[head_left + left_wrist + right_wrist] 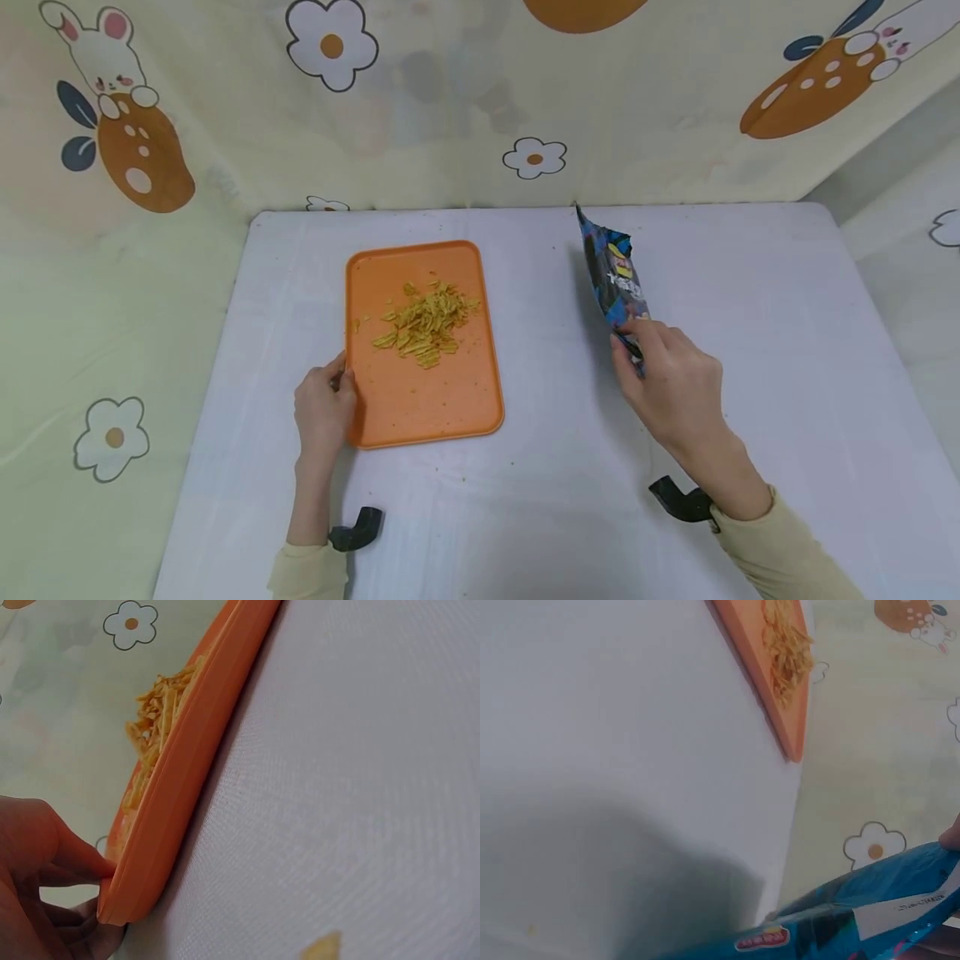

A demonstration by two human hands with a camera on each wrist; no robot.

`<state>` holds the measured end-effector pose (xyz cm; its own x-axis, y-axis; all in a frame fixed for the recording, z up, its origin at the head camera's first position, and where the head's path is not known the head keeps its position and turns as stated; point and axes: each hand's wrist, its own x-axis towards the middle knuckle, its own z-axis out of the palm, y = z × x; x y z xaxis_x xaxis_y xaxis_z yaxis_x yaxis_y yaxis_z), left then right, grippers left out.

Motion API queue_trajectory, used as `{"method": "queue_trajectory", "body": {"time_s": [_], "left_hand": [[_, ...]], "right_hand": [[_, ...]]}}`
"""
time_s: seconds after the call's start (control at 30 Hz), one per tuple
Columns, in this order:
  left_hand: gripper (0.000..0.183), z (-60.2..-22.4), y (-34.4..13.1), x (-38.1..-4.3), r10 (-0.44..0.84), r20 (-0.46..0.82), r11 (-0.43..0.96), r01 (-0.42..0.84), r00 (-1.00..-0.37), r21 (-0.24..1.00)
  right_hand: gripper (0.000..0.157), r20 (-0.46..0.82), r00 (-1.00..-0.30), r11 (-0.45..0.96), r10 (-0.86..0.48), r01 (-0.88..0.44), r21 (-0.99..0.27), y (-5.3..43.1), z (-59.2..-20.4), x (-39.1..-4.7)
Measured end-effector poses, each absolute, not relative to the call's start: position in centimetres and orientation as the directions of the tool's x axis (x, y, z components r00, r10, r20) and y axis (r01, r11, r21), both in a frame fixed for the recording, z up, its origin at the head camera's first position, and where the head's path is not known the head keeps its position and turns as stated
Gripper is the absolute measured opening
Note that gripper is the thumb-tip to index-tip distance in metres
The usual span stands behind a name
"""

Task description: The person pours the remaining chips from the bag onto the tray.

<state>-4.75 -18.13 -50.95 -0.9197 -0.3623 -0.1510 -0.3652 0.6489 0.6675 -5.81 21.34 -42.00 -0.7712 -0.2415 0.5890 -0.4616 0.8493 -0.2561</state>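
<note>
Nearest, the left hand [324,408] pinches the left rim of the flat orange plastic tray [457,408], thumb on top, probably to steady it. To the tray's right, the right hand [667,375] grips the lower end of a crinkled blue foil snack bag [613,275], holding it upright off the white table [750,333]. A heap of yellow snack sticks [426,323] lies on the tray's far half. Nothing stands between bag and tray; beyond the tray hangs a flower-printed cloth backdrop [480,108].

tray [420,408]: smooth matt plastic | bag [617,279]: glossy foil | table [750,333]: matt cloth
</note>
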Motion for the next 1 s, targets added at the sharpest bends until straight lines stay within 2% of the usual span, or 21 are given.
{"method": "queue_trajectory", "body": {"time_s": [0.37,0.67,0.9,1.0], "left_hand": [[0.042,-50.8,-18.2,-4.9,-0.365,-0.169,0.647,-0.380,-0.916,0.661],[0.041,-50.8,-18.4,-4.8,-0.368,-0.165,0.654,-0.381,-0.915,0.654],[0.040,-51.0,-18.7,-4.7,-0.354,-0.152,0.651,-0.359,-0.923,0.669],[0.040,-51.0,-18.9,-4.7,-0.357,-0.149,0.653,-0.360,-0.922,0.667]], "right_hand": [[0.024,0.543,-0.791,0.851,-0.282,-0.467,-0.239,18.4,-45.0,-5.5],[0.024,0.444,-0.849,0.874,-0.288,-0.422,-0.240,15.2,-48.2,-5.2],[0.019,0.420,-0.858,0.873,-0.295,-0.420,-0.246,13.8,-50.9,-4.9],[0.022,0.397,-0.865,0.873,-0.307,-0.422,-0.244,13.5,-51.3,-4.8]]}}
